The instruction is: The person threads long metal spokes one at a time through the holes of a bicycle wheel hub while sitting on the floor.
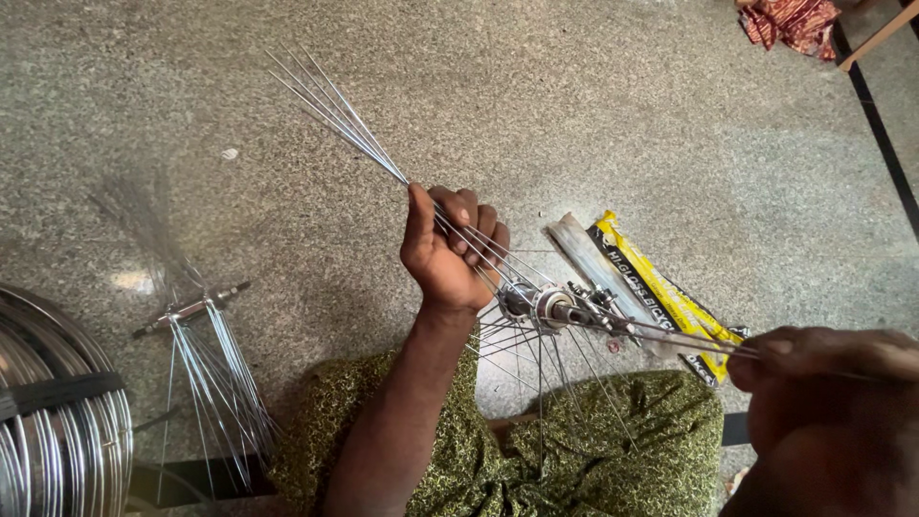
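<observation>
The left hand [445,251] is fisted around a bundle of thin, springy, slippery steel spokes [335,110] fanning from the hub [541,306] above the lap, best gripped near the hub, while the right hand [814,359] pinches one spoke.

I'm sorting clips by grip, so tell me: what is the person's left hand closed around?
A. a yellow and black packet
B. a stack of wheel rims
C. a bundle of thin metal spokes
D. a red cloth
C: the left hand is fisted around a bundle of thin metal spokes that fan out up-left from the hub.
</observation>
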